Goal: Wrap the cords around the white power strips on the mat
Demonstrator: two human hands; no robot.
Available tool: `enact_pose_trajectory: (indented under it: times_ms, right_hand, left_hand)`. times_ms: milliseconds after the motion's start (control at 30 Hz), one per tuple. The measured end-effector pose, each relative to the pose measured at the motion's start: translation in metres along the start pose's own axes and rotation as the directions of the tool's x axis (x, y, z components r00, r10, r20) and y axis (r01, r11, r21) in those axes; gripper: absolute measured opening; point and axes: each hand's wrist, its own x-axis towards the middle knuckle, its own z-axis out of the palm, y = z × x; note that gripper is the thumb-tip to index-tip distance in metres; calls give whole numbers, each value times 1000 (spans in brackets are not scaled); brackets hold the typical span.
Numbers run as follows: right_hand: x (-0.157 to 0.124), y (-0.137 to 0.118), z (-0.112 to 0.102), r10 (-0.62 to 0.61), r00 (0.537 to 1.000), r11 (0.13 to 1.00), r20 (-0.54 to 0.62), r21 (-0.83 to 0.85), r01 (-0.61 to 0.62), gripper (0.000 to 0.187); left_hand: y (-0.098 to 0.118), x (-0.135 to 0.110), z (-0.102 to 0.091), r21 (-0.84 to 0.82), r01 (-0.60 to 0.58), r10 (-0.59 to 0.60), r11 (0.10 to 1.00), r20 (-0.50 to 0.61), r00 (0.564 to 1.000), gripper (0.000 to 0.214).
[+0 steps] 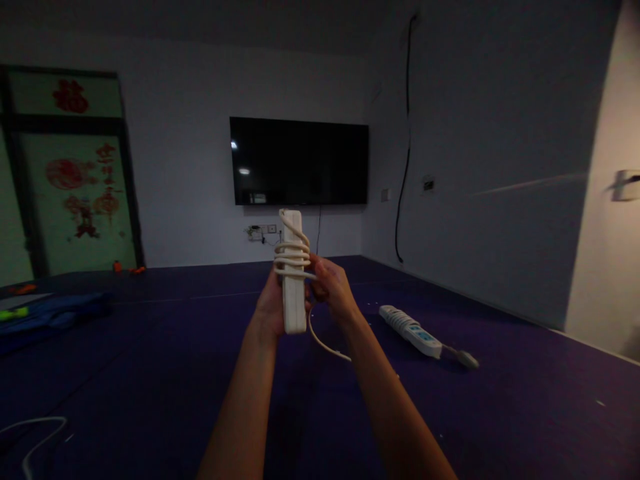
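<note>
I hold a white power strip [294, 303] upright in front of me, at the middle of the view. My left hand [271, 308] is closed round its lower half from behind. Its white cord [293, 257] is wound in several turns around the upper half. My right hand [331, 285] is pinched on the cord just to the right of the strip. A loose length of cord [325, 343] hangs down from under my right hand between my forearms.
A second white power strip [413, 330] with its plug lies on the dark purple floor [150, 373] to the right. Another white cord [35, 433] lies at the lower left. Blue items [50, 313] sit at the left; a black TV [299, 161] hangs on the far wall.
</note>
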Motion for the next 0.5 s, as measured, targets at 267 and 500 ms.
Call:
enact_pose_trajectory:
  times_ms: [267, 500]
  right_hand:
    - [-2, -10, -16, -57, 983, 996, 177, 84, 43, 91]
    - [-3, -17, -19, -59, 990, 996, 124, 68, 51, 78]
  left_hand:
    - [-10, 3, -3, 137, 27, -51, 990, 176, 983, 54]
    - [-13, 3, 0, 180, 39, -81, 983, 235, 969, 52]
